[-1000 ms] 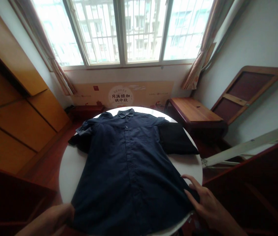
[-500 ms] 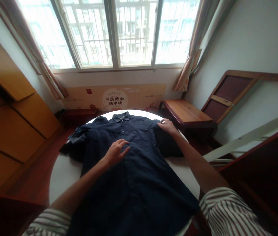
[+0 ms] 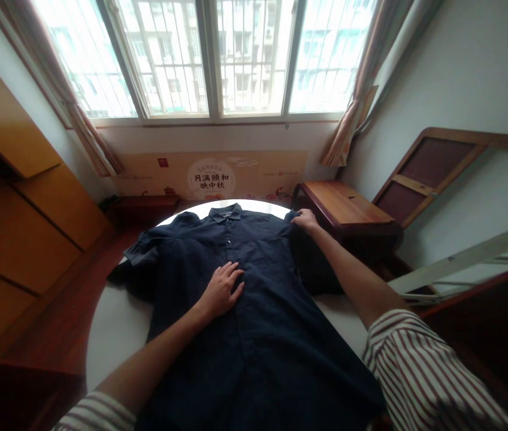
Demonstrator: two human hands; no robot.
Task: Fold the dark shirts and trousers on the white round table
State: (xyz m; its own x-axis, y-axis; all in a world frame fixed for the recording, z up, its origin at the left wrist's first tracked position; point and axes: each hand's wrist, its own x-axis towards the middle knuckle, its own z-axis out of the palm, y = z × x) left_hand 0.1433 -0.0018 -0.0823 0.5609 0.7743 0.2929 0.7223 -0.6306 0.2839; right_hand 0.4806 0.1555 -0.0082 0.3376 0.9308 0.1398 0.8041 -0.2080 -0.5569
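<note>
On the round table (image 3: 114,323): one dark shirt (image 3: 254,311), laid front up, collar toward the window (image 3: 218,54).
My left hand (image 3: 223,291) lies flat and spread on the button placket at mid-chest, pressing, gripping nothing. My right hand (image 3: 305,219) rests at the far right shoulder, fingers curled on the seam; whether cloth is truly pinched there I cannot tell. Right sleeve hangs over the table edge in shadow beside the wooden bench (image 3: 344,206); left sleeve (image 3: 144,254) lies rumpled near the opposite edge. Risks, as I judge them: a pull at the shoulder while my left palm pins the chest could drag the placket crooked and crease the front; the hem overhangs the near edge, so its weight may slide the shirt off.
</note>
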